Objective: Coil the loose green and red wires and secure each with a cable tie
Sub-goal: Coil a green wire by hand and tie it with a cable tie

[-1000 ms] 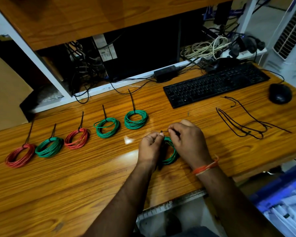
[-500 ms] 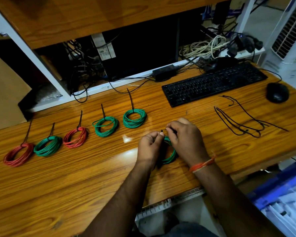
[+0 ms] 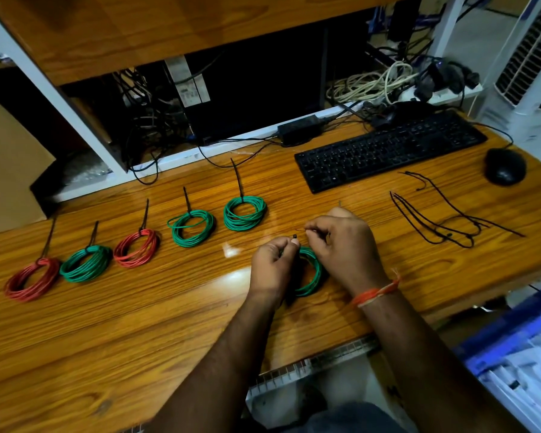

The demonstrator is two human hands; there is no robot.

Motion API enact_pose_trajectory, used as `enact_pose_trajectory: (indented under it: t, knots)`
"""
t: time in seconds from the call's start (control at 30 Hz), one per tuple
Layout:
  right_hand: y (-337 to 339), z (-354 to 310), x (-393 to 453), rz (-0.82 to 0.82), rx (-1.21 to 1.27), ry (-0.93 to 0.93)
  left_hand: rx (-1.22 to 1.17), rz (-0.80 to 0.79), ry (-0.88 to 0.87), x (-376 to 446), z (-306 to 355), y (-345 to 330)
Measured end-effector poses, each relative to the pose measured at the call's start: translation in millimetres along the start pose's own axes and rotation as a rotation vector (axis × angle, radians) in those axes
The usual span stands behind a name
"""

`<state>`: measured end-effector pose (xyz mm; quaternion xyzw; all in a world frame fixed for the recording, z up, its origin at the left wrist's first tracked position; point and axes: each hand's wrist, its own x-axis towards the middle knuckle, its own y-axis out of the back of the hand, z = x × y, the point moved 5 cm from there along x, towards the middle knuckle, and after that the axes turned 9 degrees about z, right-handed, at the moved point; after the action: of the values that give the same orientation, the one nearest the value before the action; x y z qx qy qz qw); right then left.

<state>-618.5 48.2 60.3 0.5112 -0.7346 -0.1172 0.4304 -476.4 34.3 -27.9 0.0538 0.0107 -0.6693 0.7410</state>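
Green coil (image 3: 310, 275) on desk (image 3: 169, 307) between both hands. Left hand (image 3: 270, 267) pinching tie head (image 3: 294, 236); right hand (image 3: 344, 248) pinching tie tail, fingers pressed together. Best to line tail squarely with head slot, feed through, cinch snug around all loops.

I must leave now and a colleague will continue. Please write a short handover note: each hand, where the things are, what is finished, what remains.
Left hand: pinches the cable tie head above the green coil.
Right hand: pinches the tie's thin tail.
Done: five tied coils in a row at left, two red and three green.
Left: thread and tighten this tie. Spare cable ties lie right of the hands, before the keyboard. No loose wire is visible.
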Motion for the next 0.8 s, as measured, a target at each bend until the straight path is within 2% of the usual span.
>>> enact_pose_trajectory:
  t: [0.8]
  knots:
    - [-9.5,-1.3,-3.3,-0.062,-0.072,0.000,0.034,-0.020,-0.017,3.9,-8.1,-0.2]
